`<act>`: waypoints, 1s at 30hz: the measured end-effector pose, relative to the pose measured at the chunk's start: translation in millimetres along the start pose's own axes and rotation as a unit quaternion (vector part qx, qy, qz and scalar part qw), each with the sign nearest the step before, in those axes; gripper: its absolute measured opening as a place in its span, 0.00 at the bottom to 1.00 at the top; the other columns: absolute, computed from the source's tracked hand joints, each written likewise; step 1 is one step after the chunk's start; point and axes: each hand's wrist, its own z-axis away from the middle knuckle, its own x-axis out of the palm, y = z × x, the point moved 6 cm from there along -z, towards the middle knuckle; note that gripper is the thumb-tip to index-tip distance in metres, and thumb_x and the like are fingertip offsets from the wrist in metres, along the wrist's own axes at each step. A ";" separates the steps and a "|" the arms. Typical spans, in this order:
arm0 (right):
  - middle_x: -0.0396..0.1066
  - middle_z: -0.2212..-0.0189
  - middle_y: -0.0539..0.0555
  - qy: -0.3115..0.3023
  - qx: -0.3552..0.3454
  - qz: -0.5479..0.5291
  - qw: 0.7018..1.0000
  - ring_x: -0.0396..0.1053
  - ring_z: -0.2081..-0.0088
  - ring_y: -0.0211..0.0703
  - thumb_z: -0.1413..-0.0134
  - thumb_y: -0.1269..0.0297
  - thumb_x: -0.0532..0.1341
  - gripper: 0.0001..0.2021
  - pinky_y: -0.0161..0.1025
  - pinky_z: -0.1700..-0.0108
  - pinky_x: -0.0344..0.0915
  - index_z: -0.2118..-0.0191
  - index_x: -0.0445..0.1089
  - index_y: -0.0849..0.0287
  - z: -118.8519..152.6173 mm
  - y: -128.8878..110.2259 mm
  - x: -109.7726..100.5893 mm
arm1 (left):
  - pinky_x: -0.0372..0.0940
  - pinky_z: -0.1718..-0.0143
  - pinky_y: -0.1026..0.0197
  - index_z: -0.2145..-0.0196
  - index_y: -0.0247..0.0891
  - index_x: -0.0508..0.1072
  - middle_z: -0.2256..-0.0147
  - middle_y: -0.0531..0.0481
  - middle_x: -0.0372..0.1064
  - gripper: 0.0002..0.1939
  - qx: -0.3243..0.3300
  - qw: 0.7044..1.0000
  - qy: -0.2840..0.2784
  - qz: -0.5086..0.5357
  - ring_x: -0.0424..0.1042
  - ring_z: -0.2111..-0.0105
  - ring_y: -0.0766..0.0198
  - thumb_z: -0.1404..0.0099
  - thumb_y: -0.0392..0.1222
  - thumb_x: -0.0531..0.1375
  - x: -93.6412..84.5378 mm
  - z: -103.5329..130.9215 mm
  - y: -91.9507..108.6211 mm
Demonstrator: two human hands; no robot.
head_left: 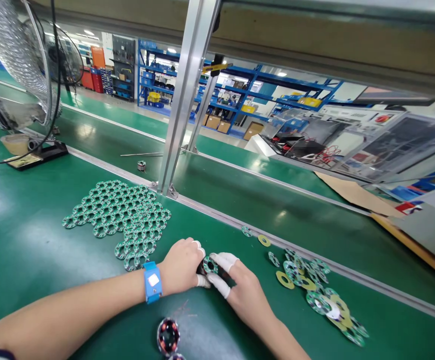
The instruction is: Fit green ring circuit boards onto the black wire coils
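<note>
In front of me, both hands meet at a small green ring-shaped circuit board (210, 265). My left hand (182, 265), with a blue band (152, 282) at its wrist, is closed around a dark round part behind the board, probably a motor stator, mostly hidden by the fingers. The thumb and forefinger of my right hand (245, 290), in white finger cots, pinch the board's edge. Nearer to me stands a wound stator (168, 336) with copper coils, and part of another stator (176, 357) shows at the bottom edge.
Many stators with green ring tops (127, 215) stand packed together at left. Loose ring boards (318, 302) and yellow rings (285, 280) lie scattered at right. A metal post (183, 95) rises behind my hands. A silver duct (15, 50) and a black-based stand (39, 156) occupy the far left.
</note>
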 end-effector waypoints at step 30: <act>0.68 0.54 0.59 -0.118 0.088 -0.260 0.954 0.65 0.53 0.52 0.45 0.54 0.58 0.18 0.48 0.49 0.62 0.52 0.67 0.58 -6.4 -1.8 -0.1 | 0.63 0.69 0.59 0.72 0.32 0.69 0.72 0.45 0.67 0.06 0.162 0.982 -0.015 -0.097 0.67 0.68 0.58 0.40 0.28 0.55 -13.2 15.6 39.6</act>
